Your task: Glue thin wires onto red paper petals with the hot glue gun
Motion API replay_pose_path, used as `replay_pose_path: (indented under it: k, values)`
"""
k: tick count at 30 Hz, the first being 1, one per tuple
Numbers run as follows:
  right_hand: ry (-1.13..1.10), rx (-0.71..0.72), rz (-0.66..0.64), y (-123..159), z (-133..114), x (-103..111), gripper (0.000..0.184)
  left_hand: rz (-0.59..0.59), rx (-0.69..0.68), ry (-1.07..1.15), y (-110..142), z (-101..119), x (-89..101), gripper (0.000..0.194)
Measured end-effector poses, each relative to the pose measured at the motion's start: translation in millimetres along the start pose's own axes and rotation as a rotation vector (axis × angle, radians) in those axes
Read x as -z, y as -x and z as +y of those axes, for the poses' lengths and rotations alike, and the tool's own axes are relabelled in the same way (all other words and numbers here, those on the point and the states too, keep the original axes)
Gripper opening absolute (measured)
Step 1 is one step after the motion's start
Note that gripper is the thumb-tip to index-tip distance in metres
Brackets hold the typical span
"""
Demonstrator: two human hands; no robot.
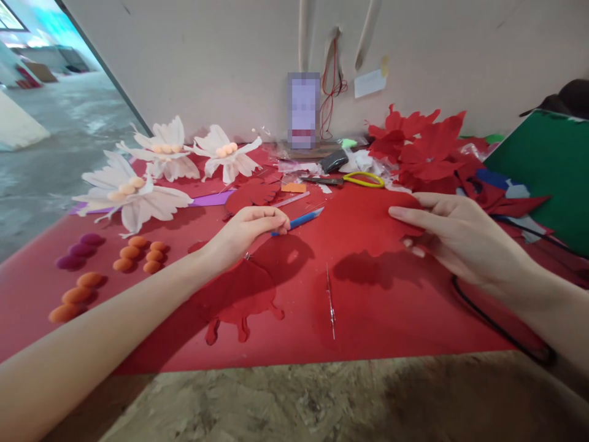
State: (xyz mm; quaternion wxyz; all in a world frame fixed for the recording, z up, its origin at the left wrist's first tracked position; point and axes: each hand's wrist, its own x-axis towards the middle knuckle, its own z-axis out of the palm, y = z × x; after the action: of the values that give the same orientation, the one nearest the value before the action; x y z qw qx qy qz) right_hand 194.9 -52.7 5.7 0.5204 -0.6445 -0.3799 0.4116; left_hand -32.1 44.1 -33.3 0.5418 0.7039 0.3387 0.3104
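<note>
My left hand (pixel 257 228) is closed in a pinch above the table, and anything between its fingertips is hidden. Right behind those fingertips is a blue pen-like tool (pixel 306 218); I cannot tell whether the fingers touch it. Between thumb and fingers, my right hand (pixel 448 227) grips the edge of a flat red cut-out (pixel 363 215), which casts a shadow below. A dark red cut-out with drip-shaped tabs (pixel 242 294) lies beneath my left wrist. Nearer the middle lies a thin shiny strip (pixel 330 304).
White flowers (pixel 131 193) stand back left, with orange balls (pixel 77 296) and purple balls (pixel 81 250) before them. Yellow-handled scissors (pixel 363 179) lie behind the cut-out. Red flowers (pixel 426 144) and a green board (pixel 547 178) are right. A black cord (pixel 492 316) runs below my right hand.
</note>
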Motion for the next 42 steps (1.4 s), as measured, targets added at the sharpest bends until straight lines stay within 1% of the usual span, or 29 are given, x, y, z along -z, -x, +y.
replay_pose_path:
  k: [5, 11, 14, 16, 18, 21, 24, 25, 28, 29, 32, 34, 35, 36, 37, 38, 39, 40, 42]
  values:
    - [-0.060, -0.006, -0.021, 0, 3, 5, 0.034, 0.013, 0.020, 0.008, 0, -1, 0.1, 0.017]
    - [-0.091, -0.027, -0.006, -3, 8, 6, 0.035, 0.030, 0.075, -0.018, 1, 2, -1.5, 0.017]
    - [-0.104, -0.027, -0.018, -4, 10, 5, 0.038, 0.036, 0.107, -0.114, 2, 8, -3.2, 0.020]
    - [-0.104, -0.037, -0.037, -5, 11, 6, 0.040, 0.037, 0.098, -0.246, 4, 11, -3.7, 0.023]
    - [-0.084, -0.065, -0.070, -7, 13, 8, 0.041, 0.063, 0.033, -0.418, 4, 11, -3.1, 0.026]
    - [-0.010, -0.113, -0.143, -10, 13, 15, 0.038, 0.103, -0.128, -0.687, 4, 6, -0.6, 0.033]
    - [0.076, -0.145, -0.234, -12, 10, 23, 0.035, 0.094, -0.247, -0.873, 1, -4, 2.9, 0.041]
    - [0.106, -0.152, -0.263, -13, 9, 26, 0.034, 0.097, -0.271, -0.902, 0, -7, 4.1, 0.041]
    - [0.215, -0.202, -0.365, -14, 7, 32, 0.032, 0.104, -0.299, -0.937, -3, -13, 6.9, 0.026]
    - [0.246, -0.235, -0.410, -15, 7, 33, 0.033, 0.111, -0.302, -0.952, -3, -14, 7.5, 0.024]
    - [0.301, -0.341, -0.546, -16, 9, 33, 0.036, 0.153, -0.278, -0.970, -1, -14, 7.9, 0.029]
    - [0.307, -0.372, -0.581, -16, 12, 31, 0.032, 0.167, -0.273, -0.915, 1, -12, 6.9, 0.020]
    - [0.306, -0.381, -0.587, -16, 13, 30, 0.031, 0.161, -0.300, -0.896, 2, -11, 6.2, 0.026]
    - [0.304, -0.390, -0.596, -17, 15, 28, 0.030, 0.150, -0.349, -0.897, 3, -10, 5.5, 0.036]
    - [0.301, -0.402, -0.611, -17, 16, 27, 0.030, 0.133, -0.415, -0.926, 4, -9, 4.6, 0.039]
    - [0.296, -0.415, -0.633, -17, 17, 26, 0.030, 0.105, -0.478, -0.977, 4, -8, 3.7, 0.035]
    - [0.289, -0.424, -0.654, -18, 18, 25, 0.030, 0.072, -0.525, -1.032, 5, -7, 2.7, 0.028]
    - [0.283, -0.432, -0.673, -19, 19, 25, 0.029, 0.037, -0.543, -1.073, 5, -7, 1.5, 0.024]
    - [0.273, -0.438, -0.686, -20, 21, 24, 0.028, 0.009, -0.533, -1.078, 7, -7, -1.4, 0.027]
